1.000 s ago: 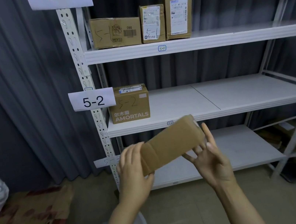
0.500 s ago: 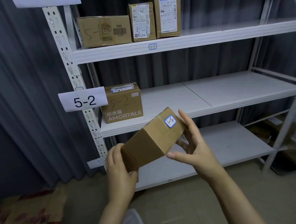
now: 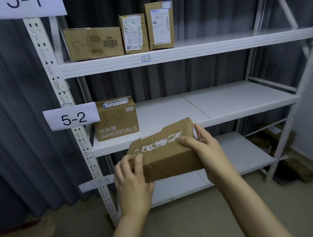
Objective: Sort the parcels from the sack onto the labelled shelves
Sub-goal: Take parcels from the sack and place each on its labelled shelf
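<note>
parcel: brown parcel was held in the air in front of the rack, roughly level, long side running left to right. Its far edge overlapped the front rim of the 5-2 shelf in view, but it rested on no shelf.
top face: torn white label scraps and glossy tape faced up; no code was readable.
left hand: left hand gripped the near-left end, fingers curled over the top corner.
right hand: right hand gripped the right end, thumb flat on the top face, fingers wrapped round the end.
vs 0.5 s ago: parcel had been tipped up to the right, with the small blue-edged sticker on its end facing the camera. It was rolled so the taped face showed, and that end sat inside the right hand's grip. Left fingers came over the top.
vs 1.0 s ago: right hand had been open under a plain face; it was closed round the end at this moment.
5-2 shelf: one AMORTALS box marked 5-2 sat at the left end, beside the 5-2 sign; unchanged.
5-1 shelf: 5-1 shelf carried three boxes at its left, each marked 5-1; unchanged.
bottom shelf: bottom shelf lay behind and below the hands, with the 5-3 tag on the post.
backdrop: grey curtain.
</note>
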